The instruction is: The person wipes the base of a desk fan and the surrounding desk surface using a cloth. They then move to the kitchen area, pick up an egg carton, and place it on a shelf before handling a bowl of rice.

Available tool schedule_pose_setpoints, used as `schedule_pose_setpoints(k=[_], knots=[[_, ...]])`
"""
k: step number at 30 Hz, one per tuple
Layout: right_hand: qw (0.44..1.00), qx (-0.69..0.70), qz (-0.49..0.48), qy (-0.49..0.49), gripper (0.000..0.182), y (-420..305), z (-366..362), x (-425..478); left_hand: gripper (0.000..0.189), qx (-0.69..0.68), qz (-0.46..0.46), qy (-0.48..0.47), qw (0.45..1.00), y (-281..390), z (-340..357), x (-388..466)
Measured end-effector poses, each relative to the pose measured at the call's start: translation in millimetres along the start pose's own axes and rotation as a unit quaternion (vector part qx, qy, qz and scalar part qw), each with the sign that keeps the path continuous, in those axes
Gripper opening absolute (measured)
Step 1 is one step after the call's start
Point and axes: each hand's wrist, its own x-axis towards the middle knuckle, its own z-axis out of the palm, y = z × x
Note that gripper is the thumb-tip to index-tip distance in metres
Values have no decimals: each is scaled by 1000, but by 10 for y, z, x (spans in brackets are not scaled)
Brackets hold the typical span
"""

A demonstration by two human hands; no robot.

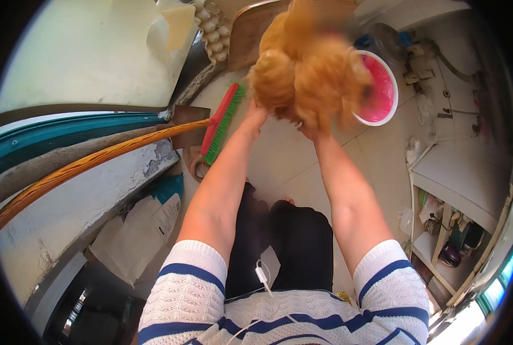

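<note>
A fluffy orange-brown furry bundle (312, 73), blurred by motion, is held out at arm's length above the tiled floor. Its two rounded lower lobes face me; its upper part is smeared, so I cannot tell whether it is a plush toy or an animal. My left hand (258, 118) grips its lower left side, with most of the fingers hidden by the fur. Under the right lobe, my right hand (309, 130) holds it, also partly covered. A white-rimmed bucket (395, 92) with a pink lining stands just right of the bundle, partly hidden by it.
A broom with a red head (220, 118) and green bristles leans at the left. Behind it are an egg tray (213, 32) and a brown board (245, 47). A low shelf unit (459, 181) holding small items stands right. A white sack (129, 235) lies lower left.
</note>
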Motion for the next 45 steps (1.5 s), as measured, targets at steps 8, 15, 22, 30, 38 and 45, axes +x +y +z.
schedule_pose_setpoints(k=[8, 15, 22, 30, 38, 45], knots=[[912, 354, -38, -201, 47, -1791, 622, -65, 62, -293, 49, -26, 955, 882, -20, -199], [977, 170, -127, -7, 43, -3496, 532, -135, 56, -288, -51, -29, 956, 1031, 35, -1443], [984, 167, 56, -6, 63, -3483, 177, -1129, 42, -287, -51, 7, 957, 1501, -49, -2266], [977, 172, 129, -6, 41, -3142, -447, -1640, 35, -291, -32, 19, 956, 1990, -53, -2493], [987, 139, 82, -7, 33, -3468, -936, -1482, 33, -192, -15, 39, 981, 2522, -117, -1710], [997, 37, 66, 21, 30, -3709, -753, -783, 37, -26, 39, 47, 998, 3140, -297, -643]])
